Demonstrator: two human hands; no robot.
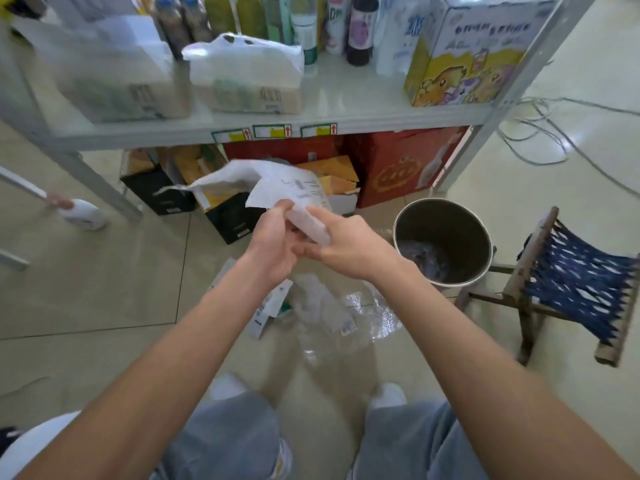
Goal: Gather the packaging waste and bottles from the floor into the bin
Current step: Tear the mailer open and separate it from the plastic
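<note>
Both hands hold a white flattened paper package (277, 185) at chest height in front of the shelf. My left hand (272, 244) grips its lower edge from the left. My right hand (341, 247) pinches its folded lower corner from the right. On the floor under my arms lie clear plastic wrapping (349, 313) and a small white carton (272, 308). The dark round bin (450, 216) stands on the floor to the right of my hands, with crumpled clear plastic at its bottom. A white bottle (83, 213) lies on the floor at the far left.
A grey metal shelf (311, 119) with bottles and boxes stands ahead; cartons are stacked beneath it. A small folding stool with blue webbing (571, 282) sits right of the bin. Cables (540, 133) trail across the floor at the far right. My feet are below.
</note>
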